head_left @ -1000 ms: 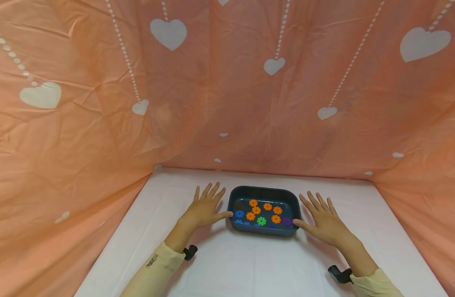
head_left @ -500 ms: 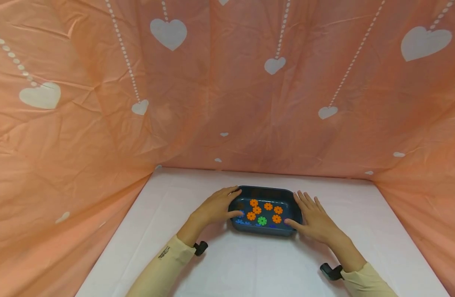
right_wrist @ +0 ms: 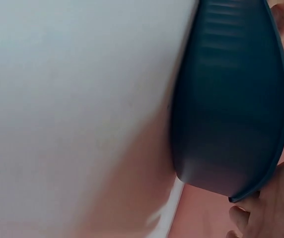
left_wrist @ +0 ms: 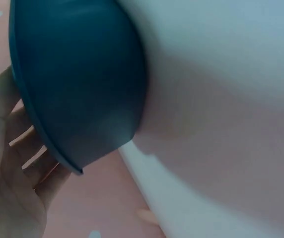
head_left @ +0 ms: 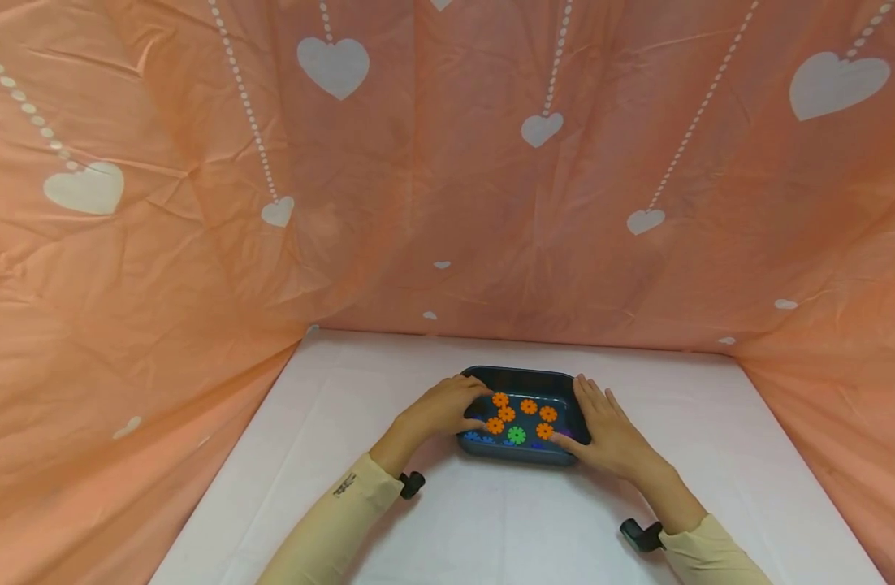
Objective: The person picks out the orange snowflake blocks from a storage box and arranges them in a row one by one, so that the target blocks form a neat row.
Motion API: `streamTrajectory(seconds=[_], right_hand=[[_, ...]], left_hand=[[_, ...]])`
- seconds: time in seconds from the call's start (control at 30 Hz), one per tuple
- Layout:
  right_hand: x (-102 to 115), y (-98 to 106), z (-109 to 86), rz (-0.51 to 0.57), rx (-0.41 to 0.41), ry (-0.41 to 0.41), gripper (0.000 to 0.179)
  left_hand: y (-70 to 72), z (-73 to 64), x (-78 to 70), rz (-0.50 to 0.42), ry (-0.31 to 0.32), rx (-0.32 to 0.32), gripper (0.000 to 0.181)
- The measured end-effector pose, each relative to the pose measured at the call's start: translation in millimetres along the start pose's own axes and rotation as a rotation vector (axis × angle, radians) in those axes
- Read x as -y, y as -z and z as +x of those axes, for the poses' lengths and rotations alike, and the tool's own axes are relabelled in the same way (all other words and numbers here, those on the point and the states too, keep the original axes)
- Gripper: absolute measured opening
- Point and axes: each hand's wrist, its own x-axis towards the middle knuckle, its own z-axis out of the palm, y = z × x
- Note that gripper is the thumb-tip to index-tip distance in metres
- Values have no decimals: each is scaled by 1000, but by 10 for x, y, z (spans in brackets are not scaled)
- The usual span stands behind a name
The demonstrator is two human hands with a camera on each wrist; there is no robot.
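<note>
A dark blue basin [head_left: 519, 457] stands on the white table, with flower-shaped plastic pieces in it: several orange, blue ones along the near side, a green piece [head_left: 516, 435] and a purple one partly behind the right thumb. My left hand [head_left: 442, 408] reaches over the basin's left rim, thumb and fingers slightly bent above the inside, holding no piece. My right hand [head_left: 614, 439] lies over the right rim with fingers extended and thumb reaching above the pieces. In both wrist views the basin's outer wall [left_wrist: 82, 84] fills much of the picture, with fingers beyond the rim.
The white table surface [head_left: 491, 520] extends in front of the basin and to both sides. An orange curtain [head_left: 491, 203] with white hearts hangs behind and along both sides. A black wrist camera [head_left: 412, 485] sits on the left wrist and another [head_left: 641, 536] on the right.
Both hands have moved inward from beside the basin to over its rims. The left fingers, spread before, are now closer together and bent. The basin and its pieces look practically unmoved.
</note>
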Motion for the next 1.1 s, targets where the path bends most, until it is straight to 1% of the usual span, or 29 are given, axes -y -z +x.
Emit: streamTrajectory(seconds=[0.2, 0.37, 0.53, 0.73, 0.8, 0.9, 1.1], right_hand=[[28, -34, 30, -16, 1, -13, 113], [47, -73, 52, -23, 8, -21, 114], [36, -107, 46, -44, -3, -17, 114], [47, -148, 48, -53, -60, 4, 113], [49, -159, 49, -50, -73, 9, 113], [56, -159, 45, -36, -63, 0, 114], [39, -132, 22, -33, -27, -23, 115]], left_hand=[[-21, 88, -63, 40, 24, 21, 60], [-67, 147, -63, 70, 36, 33, 60], [-113, 193, -45, 95, 45, 44, 58], [-153, 225, -26, 95, 43, 32, 41], [-166, 227, -29, 92, 46, 26, 40], [-192, 230, -35, 93, 49, 16, 40], [-230, 248, -59, 108, 33, 1, 36]])
